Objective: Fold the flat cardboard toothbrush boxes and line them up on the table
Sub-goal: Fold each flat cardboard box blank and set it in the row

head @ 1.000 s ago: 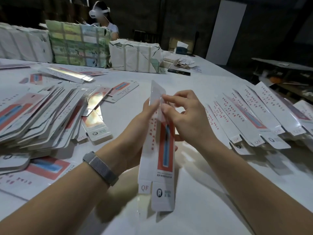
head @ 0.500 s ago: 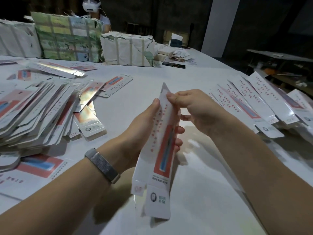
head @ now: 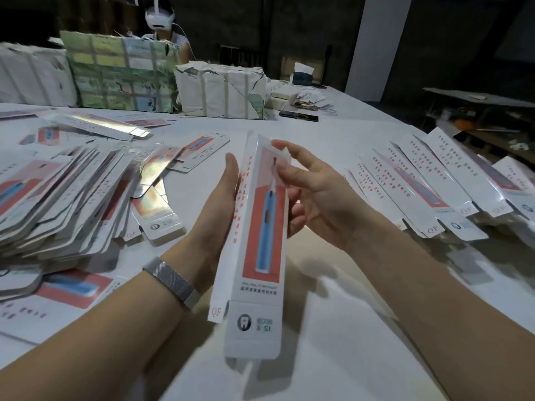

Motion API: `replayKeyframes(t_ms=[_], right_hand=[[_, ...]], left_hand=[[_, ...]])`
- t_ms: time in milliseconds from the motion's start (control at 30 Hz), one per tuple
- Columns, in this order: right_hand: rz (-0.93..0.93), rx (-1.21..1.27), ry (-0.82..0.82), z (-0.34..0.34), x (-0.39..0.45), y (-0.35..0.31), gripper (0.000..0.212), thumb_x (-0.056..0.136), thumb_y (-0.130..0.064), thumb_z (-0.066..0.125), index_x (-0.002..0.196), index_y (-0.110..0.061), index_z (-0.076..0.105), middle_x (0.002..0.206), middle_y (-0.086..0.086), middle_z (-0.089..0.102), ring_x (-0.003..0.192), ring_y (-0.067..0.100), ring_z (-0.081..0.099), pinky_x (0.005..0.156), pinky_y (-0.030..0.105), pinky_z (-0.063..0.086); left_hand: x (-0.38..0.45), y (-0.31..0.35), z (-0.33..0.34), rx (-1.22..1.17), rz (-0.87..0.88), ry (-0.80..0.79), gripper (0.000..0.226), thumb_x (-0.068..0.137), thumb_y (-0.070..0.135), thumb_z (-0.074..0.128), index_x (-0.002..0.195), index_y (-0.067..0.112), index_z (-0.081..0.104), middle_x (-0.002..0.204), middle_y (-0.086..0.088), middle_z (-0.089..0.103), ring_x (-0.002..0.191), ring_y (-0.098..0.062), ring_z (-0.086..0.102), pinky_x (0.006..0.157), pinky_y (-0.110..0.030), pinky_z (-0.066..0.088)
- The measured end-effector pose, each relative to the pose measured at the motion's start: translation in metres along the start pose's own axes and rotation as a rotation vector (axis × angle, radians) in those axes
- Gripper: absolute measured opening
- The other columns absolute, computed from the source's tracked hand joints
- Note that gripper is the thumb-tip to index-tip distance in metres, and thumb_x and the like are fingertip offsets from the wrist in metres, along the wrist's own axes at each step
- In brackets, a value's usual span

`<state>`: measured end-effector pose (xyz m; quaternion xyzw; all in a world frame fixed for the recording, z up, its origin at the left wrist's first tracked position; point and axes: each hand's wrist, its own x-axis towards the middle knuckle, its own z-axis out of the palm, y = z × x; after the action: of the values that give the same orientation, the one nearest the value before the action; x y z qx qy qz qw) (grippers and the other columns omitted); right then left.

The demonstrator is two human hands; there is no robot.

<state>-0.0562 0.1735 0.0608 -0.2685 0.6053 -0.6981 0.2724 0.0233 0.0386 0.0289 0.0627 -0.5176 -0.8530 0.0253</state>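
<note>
The box [head: 262, 227], half-formed, stands above the worktop [head: 347, 134] between both hands, left hand [head: 215, 215] flat along its side, right hand [head: 311, 195] loosely fingering its top; such light hold could let it spring flat or slip.

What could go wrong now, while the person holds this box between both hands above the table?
The box seems only lightly held: the left hand supports its side and the right hand touches its top, so it might slip. Its bottom flap is unfolded and could bend. Placing it may disturb the lined-up boxes.
</note>
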Motion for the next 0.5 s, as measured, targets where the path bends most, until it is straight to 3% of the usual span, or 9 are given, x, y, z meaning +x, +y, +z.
replayKeyframes(t_ms=[67, 133, 167, 233, 333, 433, 500], right_hand=[[-0.054, 0.013, 0.017, -0.0018, -0.0004, -0.0019, 0.038, 0.091, -0.024, 0.063, 0.128, -0.025, 0.057, 0.092, 0.017, 0.054, 0.070, 0.026, 0.046, 0.056, 0.033, 0.048], [-0.118, 0.003, 0.038, -0.0048, 0.0005, -0.0031, 0.041, 0.082, -0.028, 0.066, 0.123, -0.028, 0.059, 0.090, 0.011, 0.069, 0.080, 0.030, 0.060, 0.080, 0.051, 0.056], [-0.146, -0.001, 0.043, -0.0056, 0.0008, -0.0031, 0.042, 0.080, -0.029, 0.067, 0.121, -0.030, 0.059, 0.090, 0.007, 0.072, 0.084, 0.027, 0.066, 0.088, 0.054, 0.055], [-0.183, -0.027, 0.056, -0.0056, 0.0009, -0.0028, 0.046, 0.078, -0.029, 0.069, 0.122, -0.031, 0.059, 0.093, 0.007, 0.074, 0.087, 0.024, 0.069, 0.089, 0.053, 0.055], [-0.212, -0.122, 0.125, -0.0048, 0.0009, -0.0011, 0.052, 0.074, -0.031, 0.072, 0.125, -0.031, 0.060, 0.101, 0.025, 0.069, 0.089, 0.030, 0.065, 0.093, 0.066, 0.045], [-0.228, -0.142, 0.139, 0.0000, 0.0005, 0.0006, 0.057, 0.074, -0.031, 0.072, 0.129, -0.029, 0.058, 0.106, 0.029, 0.068, 0.089, 0.033, 0.063, 0.093, 0.070, 0.041], [-0.240, -0.171, 0.161, 0.0025, 0.0012, 0.0022, 0.057, 0.074, -0.033, 0.072, 0.128, -0.029, 0.055, 0.103, 0.025, 0.071, 0.090, 0.037, 0.065, 0.091, 0.070, 0.043]], left_hand=[[-0.0019, 0.0018, -0.0013, 0.062, -0.008, -0.017, 0.076, 0.074, 0.076, 0.041, 0.108, 0.016, 0.075, 0.102, -0.018, 0.071, 0.083, -0.033, 0.072, 0.074, -0.045, 0.063], [-0.0036, 0.0018, 0.0010, 0.165, 0.035, -0.027, 0.077, 0.071, 0.078, 0.042, 0.106, 0.018, 0.075, 0.097, -0.016, 0.074, 0.084, -0.034, 0.075, 0.066, -0.039, 0.061], [-0.0030, 0.0012, 0.0021, 0.229, 0.080, 0.017, 0.077, 0.072, 0.077, 0.042, 0.110, 0.018, 0.072, 0.092, -0.013, 0.075, 0.082, -0.031, 0.075, 0.064, -0.035, 0.060], [-0.0002, 0.0007, 0.0018, 0.341, 0.217, 0.121, 0.076, 0.075, 0.074, 0.043, 0.128, 0.020, 0.055, 0.085, -0.001, 0.075, 0.078, -0.022, 0.076, 0.064, -0.033, 0.060], [0.0038, 0.0014, 0.0009, 0.455, 0.417, 0.178, 0.058, 0.086, 0.068, 0.052, 0.134, 0.040, 0.036, 0.094, 0.010, 0.074, 0.086, -0.009, 0.073, 0.069, -0.026, 0.060], [0.0034, -0.0016, 0.0029, 0.548, 0.547, 0.152, 0.052, 0.090, 0.050, 0.053, 0.138, 0.035, 0.040, 0.097, -0.011, 0.069, 0.085, -0.017, 0.072, 0.075, -0.035, 0.061], [0.0034, -0.0019, 0.0032, 0.541, 0.572, 0.151, 0.048, 0.091, 0.046, 0.050, 0.136, 0.031, 0.045, 0.095, -0.014, 0.067, 0.080, -0.018, 0.072, 0.074, -0.036, 0.060]])
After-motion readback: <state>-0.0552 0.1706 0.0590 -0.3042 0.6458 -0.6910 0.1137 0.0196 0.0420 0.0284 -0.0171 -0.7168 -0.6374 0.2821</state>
